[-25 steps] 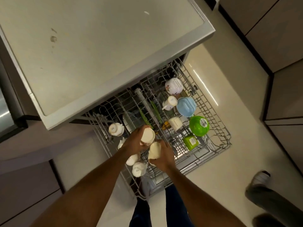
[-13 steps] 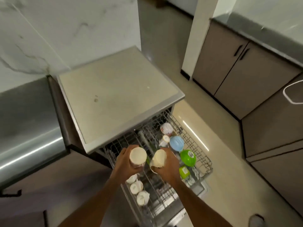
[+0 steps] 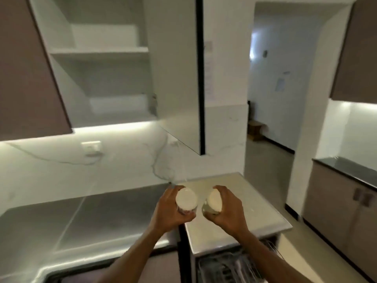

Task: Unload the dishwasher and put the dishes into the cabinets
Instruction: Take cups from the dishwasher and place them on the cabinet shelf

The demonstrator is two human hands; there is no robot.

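So each hand has 1 cream cup: left hand [image 3: 170, 211] fingers wrapped round the left cup [image 3: 186, 202], right hand [image 3: 226, 209] fingers curled round the right cup [image 3: 213, 202], both held above the steel tabletop [image 3: 87, 217] near its back edge. Open cabinet [image 3: 106, 64] sits up and left, shelves bare (door [image 3: 177, 78] swung out, its edge above the cups). Dishwasher rack [image 3: 228, 266] pokes out below

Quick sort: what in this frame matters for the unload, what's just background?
Job:
left hand with a cup
right hand with a cup
open cabinet
dishwasher rack

Background:
counter
wall socket
doorway
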